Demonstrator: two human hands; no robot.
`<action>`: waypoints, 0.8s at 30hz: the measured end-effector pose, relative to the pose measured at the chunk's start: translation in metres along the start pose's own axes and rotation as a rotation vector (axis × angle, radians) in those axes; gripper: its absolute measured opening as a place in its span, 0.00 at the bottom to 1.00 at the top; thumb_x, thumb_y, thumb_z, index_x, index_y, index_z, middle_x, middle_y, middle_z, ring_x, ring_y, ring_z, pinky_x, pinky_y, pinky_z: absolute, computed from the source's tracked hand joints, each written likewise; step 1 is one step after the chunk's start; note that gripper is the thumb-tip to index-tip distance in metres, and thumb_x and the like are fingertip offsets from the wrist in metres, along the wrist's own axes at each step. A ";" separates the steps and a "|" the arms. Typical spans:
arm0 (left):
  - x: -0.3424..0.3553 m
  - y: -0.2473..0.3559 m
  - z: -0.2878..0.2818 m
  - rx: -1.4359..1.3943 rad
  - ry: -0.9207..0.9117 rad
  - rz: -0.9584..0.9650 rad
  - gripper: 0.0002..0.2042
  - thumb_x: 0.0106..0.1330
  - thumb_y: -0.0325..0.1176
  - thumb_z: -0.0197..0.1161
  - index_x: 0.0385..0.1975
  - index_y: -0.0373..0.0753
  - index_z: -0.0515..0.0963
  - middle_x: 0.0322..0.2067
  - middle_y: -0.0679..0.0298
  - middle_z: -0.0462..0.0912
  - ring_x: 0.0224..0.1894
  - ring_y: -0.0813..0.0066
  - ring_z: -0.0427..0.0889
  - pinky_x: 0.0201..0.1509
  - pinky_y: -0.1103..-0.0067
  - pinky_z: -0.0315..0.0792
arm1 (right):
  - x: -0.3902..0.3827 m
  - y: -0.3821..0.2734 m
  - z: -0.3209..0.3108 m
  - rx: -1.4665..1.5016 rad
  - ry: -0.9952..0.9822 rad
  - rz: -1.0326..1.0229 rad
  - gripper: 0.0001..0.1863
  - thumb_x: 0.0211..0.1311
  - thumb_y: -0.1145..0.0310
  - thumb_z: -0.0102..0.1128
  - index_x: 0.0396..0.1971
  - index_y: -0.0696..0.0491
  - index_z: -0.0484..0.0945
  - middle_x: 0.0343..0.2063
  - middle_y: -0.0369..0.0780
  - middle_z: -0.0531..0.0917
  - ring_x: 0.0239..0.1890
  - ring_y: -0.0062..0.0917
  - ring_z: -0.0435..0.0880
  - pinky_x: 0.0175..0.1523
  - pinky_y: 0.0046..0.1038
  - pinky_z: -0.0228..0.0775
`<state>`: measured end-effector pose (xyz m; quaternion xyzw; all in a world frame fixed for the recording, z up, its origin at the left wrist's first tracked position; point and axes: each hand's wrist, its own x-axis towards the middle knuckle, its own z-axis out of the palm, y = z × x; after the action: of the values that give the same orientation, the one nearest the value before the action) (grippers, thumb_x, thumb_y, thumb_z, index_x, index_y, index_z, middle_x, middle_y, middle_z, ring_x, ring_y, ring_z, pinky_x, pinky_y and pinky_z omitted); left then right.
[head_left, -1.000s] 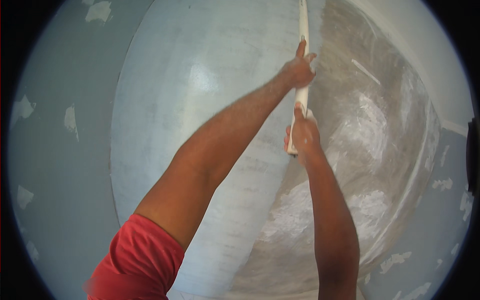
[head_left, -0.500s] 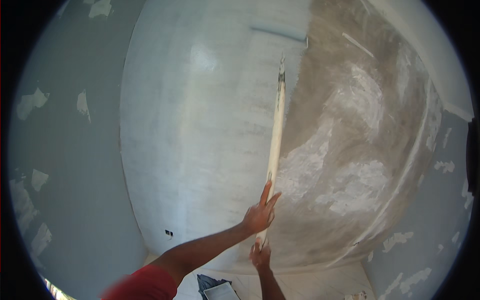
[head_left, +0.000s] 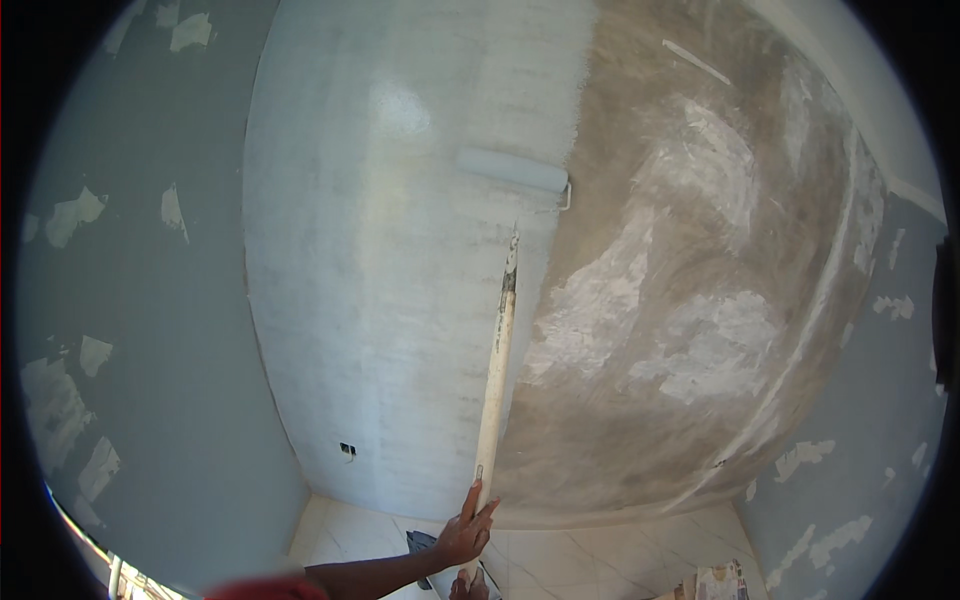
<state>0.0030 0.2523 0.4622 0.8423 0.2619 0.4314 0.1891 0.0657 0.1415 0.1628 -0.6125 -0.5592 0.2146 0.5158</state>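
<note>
Left hand: your fingers on the left hand are closed round the pole, one laid up along its shaft.
Right hand: your right hand, cut by the lower edge, grips the pole just below the left.
Pole: the pole is long and cream-white, smeared dark near its narrow, paint-crusted tip; it runs from your fingers upward, leaning slightly right.
Roller: at its far end, well above your hands, the pale blue-grey roller sits nearly level, tilted down to the right, over the wall's pale-coated part, near the brown part.
Tray: behind your hands, a pale tray shows partly; you cannot see its contents.
</note>
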 end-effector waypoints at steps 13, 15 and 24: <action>0.281 0.036 -0.108 -0.022 0.227 0.309 0.29 0.58 0.17 0.54 0.63 0.38 0.66 0.73 0.48 0.37 0.47 0.46 0.82 0.39 0.68 0.81 | 0.301 -0.329 -0.144 0.333 0.098 0.131 0.24 0.71 0.50 0.50 0.42 0.61 0.67 0.13 0.35 0.71 0.12 0.19 0.73 0.16 0.23 0.66; 0.334 0.041 -0.123 -0.014 0.285 0.401 0.30 0.58 0.15 0.52 0.64 0.39 0.66 0.74 0.49 0.36 0.45 0.49 0.83 0.37 0.69 0.80 | 0.349 -0.352 -0.158 0.332 0.120 0.076 0.25 0.71 0.48 0.49 0.42 0.60 0.66 0.13 0.35 0.70 0.10 0.20 0.71 0.14 0.24 0.65; 0.551 0.103 -0.230 0.124 0.400 0.440 0.29 0.61 0.22 0.53 0.65 0.38 0.64 0.75 0.59 0.36 0.53 0.53 0.80 0.49 0.67 0.78 | 0.524 -0.517 -0.228 0.363 0.150 -0.156 0.38 0.67 0.35 0.46 0.50 0.61 0.70 0.14 0.35 0.69 0.09 0.21 0.68 0.15 0.26 0.63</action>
<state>0.1121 0.5251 0.9925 0.7871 0.1312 0.6025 -0.0160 0.1655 0.4455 0.8640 -0.4787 -0.5172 0.2250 0.6729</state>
